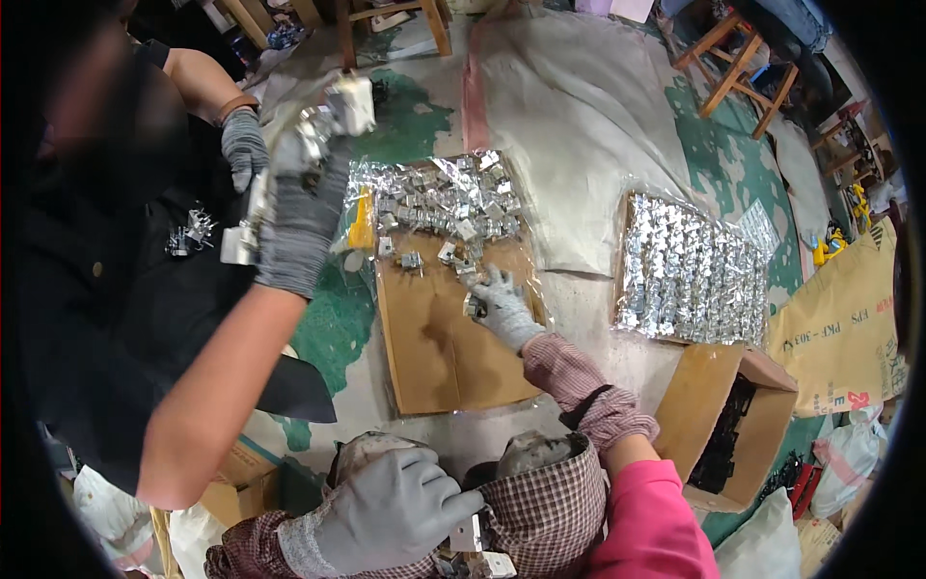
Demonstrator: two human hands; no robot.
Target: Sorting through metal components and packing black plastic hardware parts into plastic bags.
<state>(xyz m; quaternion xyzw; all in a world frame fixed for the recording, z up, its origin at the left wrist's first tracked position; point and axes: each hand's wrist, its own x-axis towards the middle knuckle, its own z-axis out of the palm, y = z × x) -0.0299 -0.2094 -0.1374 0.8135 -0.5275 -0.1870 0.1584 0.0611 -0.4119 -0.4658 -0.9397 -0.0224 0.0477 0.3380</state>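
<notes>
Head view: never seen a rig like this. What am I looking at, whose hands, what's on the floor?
There is no robot: a person wears the camera on their head, looking down, and the fisheye lens bends straight edges near the rim. The wearer's gloved left hand is low in the picture, fingers at a small metal part; the grip is partly hidden. The gloved right hand reaches over a cardboard sheet on the floor, fingertips at another small piece. More metal parts lie loosely toward the sheet's far end. To the right are a plastic-covered batch in rows and an open cardboard box. The person at left is a co-worker, with their own gloved hands.
</notes>
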